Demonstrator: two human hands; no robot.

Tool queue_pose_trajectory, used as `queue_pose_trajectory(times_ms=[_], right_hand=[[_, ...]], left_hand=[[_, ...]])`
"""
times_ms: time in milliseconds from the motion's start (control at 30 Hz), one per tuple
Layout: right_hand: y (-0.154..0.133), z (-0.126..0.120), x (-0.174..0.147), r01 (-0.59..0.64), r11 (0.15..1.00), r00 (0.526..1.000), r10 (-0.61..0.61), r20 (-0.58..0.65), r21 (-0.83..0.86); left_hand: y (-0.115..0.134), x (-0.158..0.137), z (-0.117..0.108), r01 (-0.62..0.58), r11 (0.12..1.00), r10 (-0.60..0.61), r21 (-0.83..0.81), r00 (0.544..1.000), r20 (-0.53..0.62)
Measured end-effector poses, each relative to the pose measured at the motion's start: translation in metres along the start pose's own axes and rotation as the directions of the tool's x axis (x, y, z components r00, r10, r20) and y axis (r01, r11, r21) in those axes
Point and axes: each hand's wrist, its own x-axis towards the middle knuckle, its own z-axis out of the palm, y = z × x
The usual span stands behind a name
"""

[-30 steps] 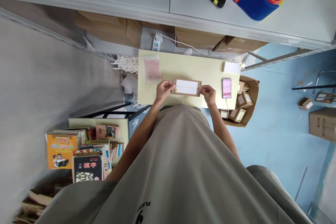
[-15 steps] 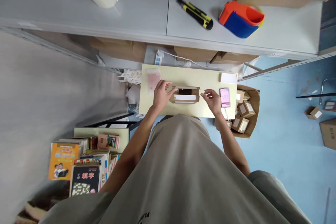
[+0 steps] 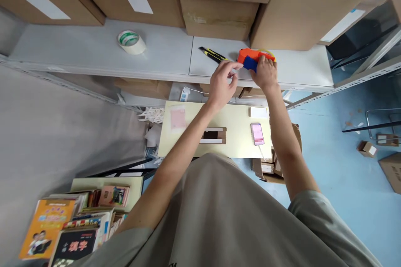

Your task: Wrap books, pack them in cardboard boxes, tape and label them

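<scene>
The right hand wraps over the right end of a tape dispenser, its fingers clamped on the angular orange-and-blue body, which looks like smooth, hard plastic. A curved yellow edge shows on its far side. The dispenser is on the right part of a smooth, pale grey shelf, close to the near edge. The left hand is just to its left, fingers curved and thumb standing apart; whether its fingertips touch the dispenser cannot be told. Partly covered by that hand, a slim black-and-yellow utility knife lies at a slant. Farther left, a round, cream tape roll with a green-printed core rests on the shelf. Along the far side stand big, matt brown cardboard boxes, one crossed by a glossy, wrinkled strip.

Nearer and lower, a pale yellow table bears a long, narrow open carton with white bands along its sides and a dark inside; the left forearm hides its left end. At the table's right are a flat white box and a phone with a pink screen; at its left lies a thin pink sheet.
</scene>
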Motion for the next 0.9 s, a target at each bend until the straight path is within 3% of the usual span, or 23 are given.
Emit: queue_pose_trajectory(times_ms=[67,133,200,267,333,400,467,533,633,733,800,900], right_hand=[[0.002,0.008,0.002,-0.035,0.999,0.999,0.036,0.029,-0.037],[0.005,0.013,-0.017,-0.041,0.999,0.999,0.043,-0.031,0.036],[0.004,0.016,-0.057,0.011,0.978,0.991,0.018,-0.135,0.21],[-0.005,0.016,-0.109,0.059,0.901,0.985,0.017,-0.172,0.429],[-0.024,0.017,-0.163,0.016,0.781,0.996,0.041,-0.077,0.624],[-0.049,0.02,-0.208,-0.079,0.609,0.997,0.035,0.073,0.789],[-0.075,0.025,-0.239,-0.181,0.473,0.979,0.003,0.204,0.862],[-0.096,0.031,-0.257,-0.251,0.403,0.959,-0.022,0.284,0.88],[-0.12,0.039,-0.27,-0.307,0.355,0.939,-0.036,0.342,0.883],[-0.136,0.042,-0.275,-0.34,0.332,0.926,-0.045,0.375,0.88],[-0.143,0.043,-0.277,-0.35,0.356,0.918,-0.055,0.393,0.867],[-0.146,0.042,-0.282,-0.346,0.463,0.903,-0.072,0.424,0.816]], left_hand=[[0.007,-0.011,0.001,0.05,0.998,-0.05,-0.04,0.999,-0.003],[0.014,-0.036,-0.002,0.131,0.987,-0.133,-0.09,0.991,-0.017],[0.022,-0.07,-0.006,0.234,0.96,-0.241,-0.151,0.97,-0.024],[0.032,-0.108,-0.009,0.348,0.913,-0.356,-0.214,0.934,0.002],[0.044,-0.143,-0.012,0.444,0.858,-0.45,-0.26,0.892,0.04],[0.054,-0.17,-0.018,0.511,0.812,-0.516,-0.281,0.854,0.063],[0.059,-0.189,-0.028,0.557,0.782,-0.561,-0.28,0.824,0.073],[0.06,-0.204,-0.04,0.59,0.762,-0.597,-0.267,0.799,0.064],[0.059,-0.222,-0.058,0.616,0.747,-0.632,-0.252,0.774,0.018],[0.056,-0.236,-0.07,0.607,0.752,-0.627,-0.256,0.779,0.006],[0.053,-0.244,-0.078,0.594,0.76,-0.607,-0.264,0.794,0.036],[0.047,-0.248,-0.095,0.584,0.764,-0.59,-0.276,0.804,0.069]])
